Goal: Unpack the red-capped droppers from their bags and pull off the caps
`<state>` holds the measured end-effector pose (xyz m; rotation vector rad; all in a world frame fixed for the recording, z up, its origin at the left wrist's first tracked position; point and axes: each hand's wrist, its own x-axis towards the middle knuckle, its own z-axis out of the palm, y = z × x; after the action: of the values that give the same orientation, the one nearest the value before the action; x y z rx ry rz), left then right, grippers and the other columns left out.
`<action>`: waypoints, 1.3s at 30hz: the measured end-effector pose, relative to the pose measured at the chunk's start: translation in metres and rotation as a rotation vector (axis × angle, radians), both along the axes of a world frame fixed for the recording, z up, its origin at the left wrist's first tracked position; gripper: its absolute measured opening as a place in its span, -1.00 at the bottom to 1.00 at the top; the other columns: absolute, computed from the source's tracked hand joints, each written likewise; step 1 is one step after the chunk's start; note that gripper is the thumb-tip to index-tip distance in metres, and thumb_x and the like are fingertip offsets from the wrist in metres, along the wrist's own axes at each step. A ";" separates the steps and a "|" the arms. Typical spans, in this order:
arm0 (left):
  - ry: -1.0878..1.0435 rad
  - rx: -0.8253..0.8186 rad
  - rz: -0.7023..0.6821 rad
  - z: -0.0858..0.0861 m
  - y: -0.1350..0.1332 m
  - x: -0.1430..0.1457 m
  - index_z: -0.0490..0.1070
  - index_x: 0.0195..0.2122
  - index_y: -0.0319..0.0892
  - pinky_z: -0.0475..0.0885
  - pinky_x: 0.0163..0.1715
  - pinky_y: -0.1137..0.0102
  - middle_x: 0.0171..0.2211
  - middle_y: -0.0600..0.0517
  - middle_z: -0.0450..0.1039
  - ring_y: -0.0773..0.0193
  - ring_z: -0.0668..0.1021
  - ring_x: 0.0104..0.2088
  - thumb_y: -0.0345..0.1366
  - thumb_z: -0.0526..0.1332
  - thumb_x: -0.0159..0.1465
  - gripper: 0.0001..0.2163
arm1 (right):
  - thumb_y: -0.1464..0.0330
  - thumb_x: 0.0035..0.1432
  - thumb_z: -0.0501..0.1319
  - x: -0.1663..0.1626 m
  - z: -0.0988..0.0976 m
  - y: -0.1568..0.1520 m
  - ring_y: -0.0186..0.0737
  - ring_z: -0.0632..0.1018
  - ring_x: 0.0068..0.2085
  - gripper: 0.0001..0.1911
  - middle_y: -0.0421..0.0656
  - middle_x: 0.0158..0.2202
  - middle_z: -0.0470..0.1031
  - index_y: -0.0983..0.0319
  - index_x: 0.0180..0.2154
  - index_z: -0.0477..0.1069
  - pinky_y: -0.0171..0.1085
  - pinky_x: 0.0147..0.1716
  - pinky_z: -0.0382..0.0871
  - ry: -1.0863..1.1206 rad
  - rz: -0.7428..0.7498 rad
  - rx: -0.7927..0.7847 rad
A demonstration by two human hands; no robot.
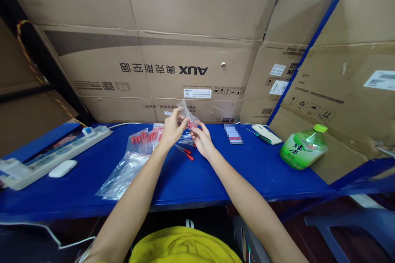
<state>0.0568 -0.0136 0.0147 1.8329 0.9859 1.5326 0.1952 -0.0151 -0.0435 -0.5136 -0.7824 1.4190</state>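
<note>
Above the blue table, a small clear plastic bag (187,113) with red pieces in its lower part is between my two hands. My left hand (173,126) is closed on its upper left side. My right hand (202,139) pinches its lower right edge. Just below the hands lie a few loose thin tools with red ends (188,156); their exact kind is too small to tell. Left of my left hand are filled clear bags (140,139) with similar red-ended pieces. Nearer me lies a stack of flat clear plastic bags (125,174), partly behind my left forearm.
A white power strip (66,152) and a white oval case (63,169) lie at left. To the right are a blurred-out phone-like slab (233,134), a green-handled screwdriver (263,138), a white slab (271,132) and a green drink bottle (304,148). Cardboard walls (191,49) enclose the back.
</note>
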 end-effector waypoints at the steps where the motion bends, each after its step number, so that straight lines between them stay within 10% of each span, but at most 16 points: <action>1: 0.023 0.008 -0.003 0.000 0.001 0.000 0.41 0.20 -0.13 0.40 -0.34 0.37 -0.40 0.06 0.53 0.24 0.52 -0.46 -0.24 0.32 0.27 -0.54 | 0.33 -0.10 0.49 0.000 0.001 0.000 -0.40 0.47 -0.45 -0.49 -0.31 -0.38 0.54 0.14 -0.11 0.37 -0.41 -0.46 0.35 -0.011 0.003 0.003; 18: -0.041 -0.072 -0.206 -0.012 0.012 -0.007 0.49 0.16 -0.12 0.37 -0.24 0.38 -0.36 0.04 0.47 0.21 0.49 -0.33 -0.16 0.34 0.26 -0.56 | 0.24 -0.18 0.55 0.019 0.008 0.002 -0.35 0.47 -0.46 -0.44 -0.27 -0.43 0.56 0.17 -0.13 0.42 -0.39 -0.50 0.30 -0.264 0.035 0.034; 31: -0.247 -0.079 0.564 -0.027 0.036 -0.036 0.45 0.02 -0.12 0.41 -0.23 0.36 -0.38 0.05 0.52 0.19 0.54 -0.40 -0.34 0.21 0.27 -0.71 | 0.43 -0.05 0.30 0.052 0.006 0.003 -0.31 0.43 -0.47 -0.71 -0.33 -0.48 0.50 0.16 -0.21 0.58 -0.33 -0.38 0.30 -1.135 -0.141 0.374; 39: -0.358 -0.121 0.541 -0.041 0.046 -0.039 0.35 -0.02 -0.10 0.44 -0.21 0.35 -0.35 0.05 0.52 0.19 0.60 -0.32 -0.30 0.21 0.26 -0.74 | 0.51 -0.02 0.34 0.054 -0.001 0.005 -0.14 0.56 -0.22 -0.67 -0.19 -0.26 0.65 0.12 -0.18 0.64 -0.22 -0.15 0.38 -1.335 -0.113 0.508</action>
<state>0.0182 0.0320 -0.0263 1.1962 1.4257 1.9712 0.2491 -0.0098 -0.0442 -1.0743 -2.0481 0.5625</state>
